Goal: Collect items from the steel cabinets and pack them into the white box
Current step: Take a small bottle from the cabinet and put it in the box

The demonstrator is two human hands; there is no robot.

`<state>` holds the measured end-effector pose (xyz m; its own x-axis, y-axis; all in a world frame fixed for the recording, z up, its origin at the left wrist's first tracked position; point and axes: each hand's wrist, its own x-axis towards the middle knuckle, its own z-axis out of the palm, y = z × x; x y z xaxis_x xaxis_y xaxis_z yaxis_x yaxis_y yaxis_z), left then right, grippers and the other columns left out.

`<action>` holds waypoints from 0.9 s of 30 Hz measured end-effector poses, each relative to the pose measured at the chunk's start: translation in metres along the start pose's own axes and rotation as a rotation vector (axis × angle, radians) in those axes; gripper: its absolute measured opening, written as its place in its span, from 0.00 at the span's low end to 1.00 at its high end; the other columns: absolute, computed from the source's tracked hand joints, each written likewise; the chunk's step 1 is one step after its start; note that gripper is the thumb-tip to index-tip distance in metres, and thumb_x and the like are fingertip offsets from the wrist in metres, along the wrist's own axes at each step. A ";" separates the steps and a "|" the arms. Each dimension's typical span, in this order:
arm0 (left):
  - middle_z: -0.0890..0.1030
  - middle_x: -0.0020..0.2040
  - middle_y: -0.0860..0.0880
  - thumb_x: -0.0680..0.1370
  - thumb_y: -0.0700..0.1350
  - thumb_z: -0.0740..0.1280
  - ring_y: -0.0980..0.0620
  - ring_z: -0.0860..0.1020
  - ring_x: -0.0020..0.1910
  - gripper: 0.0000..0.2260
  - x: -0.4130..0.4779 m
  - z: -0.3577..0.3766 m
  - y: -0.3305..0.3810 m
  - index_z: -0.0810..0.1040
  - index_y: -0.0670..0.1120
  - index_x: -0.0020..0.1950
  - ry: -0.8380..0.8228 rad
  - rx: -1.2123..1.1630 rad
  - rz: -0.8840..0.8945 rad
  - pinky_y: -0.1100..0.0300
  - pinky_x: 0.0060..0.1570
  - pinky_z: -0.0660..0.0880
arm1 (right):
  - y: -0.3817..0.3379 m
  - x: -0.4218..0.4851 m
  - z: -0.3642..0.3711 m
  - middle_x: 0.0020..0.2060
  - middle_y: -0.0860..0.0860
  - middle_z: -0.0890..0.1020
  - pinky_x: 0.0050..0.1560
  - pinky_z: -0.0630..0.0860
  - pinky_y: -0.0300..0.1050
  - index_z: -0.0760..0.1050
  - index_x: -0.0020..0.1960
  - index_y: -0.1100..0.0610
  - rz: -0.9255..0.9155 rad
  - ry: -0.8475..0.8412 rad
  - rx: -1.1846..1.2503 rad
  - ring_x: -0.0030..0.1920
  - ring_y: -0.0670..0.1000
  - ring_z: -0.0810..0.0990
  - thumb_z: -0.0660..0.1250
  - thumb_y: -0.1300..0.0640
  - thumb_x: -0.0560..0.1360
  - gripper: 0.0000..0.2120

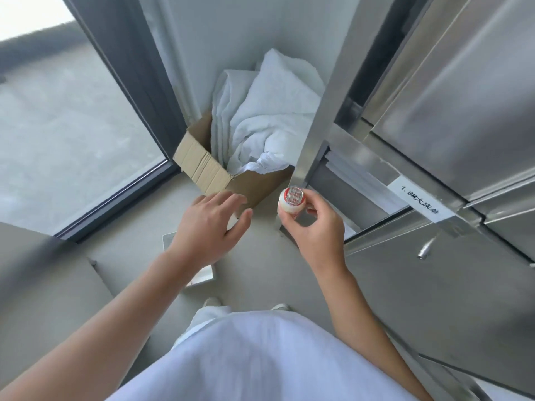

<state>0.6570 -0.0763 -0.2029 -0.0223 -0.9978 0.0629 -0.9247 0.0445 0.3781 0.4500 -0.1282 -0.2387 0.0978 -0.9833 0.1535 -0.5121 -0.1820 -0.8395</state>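
Left hand hovers, fingers spread and holding nothing, above the white box on the floor; the forearm hides most of the box. The small foil-capped bottle sits pinched in the right hand fingertips, near the open steel cabinet door edge. Risk: the light pinch slips, or the bottle misses the obscured opening and drops

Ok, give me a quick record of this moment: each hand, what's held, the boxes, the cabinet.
left hand: open, fingers spread, holding nothing
right hand: pinches small bottle
small bottle: white, red-patterned foil top
white box: on floor, partly hidden under the left hand
cardboard box: open, stuffed with white linen
steel cabinet: one door open, paper label on frame
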 end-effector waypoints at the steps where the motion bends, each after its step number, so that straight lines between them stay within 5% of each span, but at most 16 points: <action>1: 0.83 0.52 0.50 0.82 0.57 0.54 0.45 0.81 0.49 0.21 -0.004 -0.007 -0.007 0.80 0.45 0.58 0.012 0.016 -0.014 0.50 0.52 0.73 | -0.007 0.003 0.003 0.50 0.40 0.85 0.54 0.80 0.45 0.81 0.57 0.48 -0.026 -0.026 -0.007 0.53 0.45 0.83 0.78 0.47 0.71 0.16; 13: 0.83 0.50 0.51 0.82 0.57 0.55 0.46 0.82 0.47 0.19 -0.078 -0.092 -0.122 0.81 0.46 0.55 0.188 0.173 -0.190 0.50 0.48 0.74 | -0.121 -0.005 0.123 0.49 0.36 0.83 0.52 0.79 0.39 0.78 0.57 0.43 -0.248 -0.292 -0.021 0.51 0.40 0.82 0.77 0.45 0.70 0.18; 27: 0.83 0.47 0.51 0.80 0.56 0.57 0.47 0.81 0.42 0.18 -0.175 -0.111 -0.229 0.81 0.46 0.52 0.345 0.222 -0.648 0.53 0.45 0.72 | -0.207 -0.006 0.278 0.49 0.40 0.84 0.52 0.80 0.47 0.79 0.58 0.45 -0.497 -0.708 -0.026 0.50 0.43 0.80 0.78 0.47 0.72 0.17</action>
<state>0.9150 0.0937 -0.1983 0.6368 -0.7472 0.1903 -0.7677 -0.5917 0.2460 0.7930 -0.0840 -0.2111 0.8198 -0.5574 0.1313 -0.2873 -0.5987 -0.7477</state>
